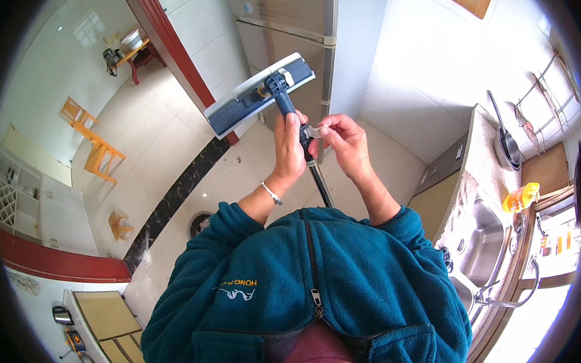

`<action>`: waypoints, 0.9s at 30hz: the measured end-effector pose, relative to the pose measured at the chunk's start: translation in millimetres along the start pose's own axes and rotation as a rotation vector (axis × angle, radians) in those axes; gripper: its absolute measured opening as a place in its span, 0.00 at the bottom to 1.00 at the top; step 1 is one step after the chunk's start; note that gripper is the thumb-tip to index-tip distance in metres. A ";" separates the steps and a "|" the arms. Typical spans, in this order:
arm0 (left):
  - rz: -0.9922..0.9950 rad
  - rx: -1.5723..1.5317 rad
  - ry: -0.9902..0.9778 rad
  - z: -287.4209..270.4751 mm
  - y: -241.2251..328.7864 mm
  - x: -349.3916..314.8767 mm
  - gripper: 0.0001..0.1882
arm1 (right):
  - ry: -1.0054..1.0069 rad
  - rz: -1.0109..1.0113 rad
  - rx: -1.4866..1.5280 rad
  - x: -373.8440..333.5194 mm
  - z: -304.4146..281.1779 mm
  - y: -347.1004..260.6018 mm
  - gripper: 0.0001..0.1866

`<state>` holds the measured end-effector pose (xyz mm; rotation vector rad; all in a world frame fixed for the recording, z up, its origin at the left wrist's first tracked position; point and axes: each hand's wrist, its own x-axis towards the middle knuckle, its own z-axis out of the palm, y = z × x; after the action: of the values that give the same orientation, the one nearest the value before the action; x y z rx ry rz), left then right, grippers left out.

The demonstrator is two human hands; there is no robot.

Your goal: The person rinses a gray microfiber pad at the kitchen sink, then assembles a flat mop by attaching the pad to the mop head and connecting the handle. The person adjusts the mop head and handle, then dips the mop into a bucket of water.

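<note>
A flat mop (224, 115) is held up in front of my chest, its long rectangular blue-and-white head tilted up toward the right. My left hand (288, 148) wraps round the dark neck of its handle, just below the head. The thin dark pole (320, 182) runs down toward my jacket, which hides its far end. With thumb and fingers, my right hand (347, 144) pinches a small pale, see-through clip-like piece (316, 132) on the side of the handle. A bracelet circles my left wrist.
A tall refrigerator (289, 21) stands ahead, just beyond the mop head. On the right runs a counter with a steel sink (484, 233), a faucet (523, 292) and a pan (509, 147). To the left, a red-framed doorway (170, 43) opens onto wooden chairs (100, 159).
</note>
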<state>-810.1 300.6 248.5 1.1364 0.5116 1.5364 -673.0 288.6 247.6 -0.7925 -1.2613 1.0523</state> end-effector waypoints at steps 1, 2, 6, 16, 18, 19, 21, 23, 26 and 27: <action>-0.021 -0.076 -0.047 2.3 1.7 -2.1 0.18 | 0.023 0.021 0.056 3.9 -4.7 2.1 0.06; -0.015 -0.059 -0.097 7.4 0.6 -2.1 0.19 | 0.037 0.035 0.084 6.2 -9.2 4.1 0.04; -0.020 0.078 -0.173 19.8 -1.5 -5.2 0.20 | 0.026 0.076 0.063 5.9 -18.7 7.1 0.04; 0.167 0.544 -0.095 21.7 -24.1 8.4 0.17 | 0.012 -0.084 -0.233 -4.7 -27.6 18.2 0.15; 0.184 0.604 -0.095 22.5 -24.7 9.5 0.16 | 0.029 -0.072 -0.260 -5.0 -28.8 22.7 0.20; 0.089 0.450 -0.145 23.6 -24.1 9.6 0.15 | 0.023 -0.072 -0.354 -5.2 -30.7 23.2 0.20; -0.114 0.127 -0.230 26.2 -20.6 9.3 0.15 | 0.035 -0.026 -0.537 -5.2 -33.0 23.2 0.22; -0.239 -0.089 -0.347 24.2 -14.1 11.5 0.16 | 0.077 -0.073 -0.577 -4.9 -35.3 21.0 0.24; -0.367 0.028 -0.393 17.9 -4.8 21.1 0.17 | 0.107 -0.193 -0.657 -4.7 -38.0 15.9 0.17; -0.417 0.104 -0.409 14.8 -1.9 24.4 0.16 | 0.095 -0.098 -0.512 -4.4 -37.6 14.7 0.16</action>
<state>-794.8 320.0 263.0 1.2890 0.5116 0.8986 -638.6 292.5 226.2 -1.1391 -1.4925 0.6063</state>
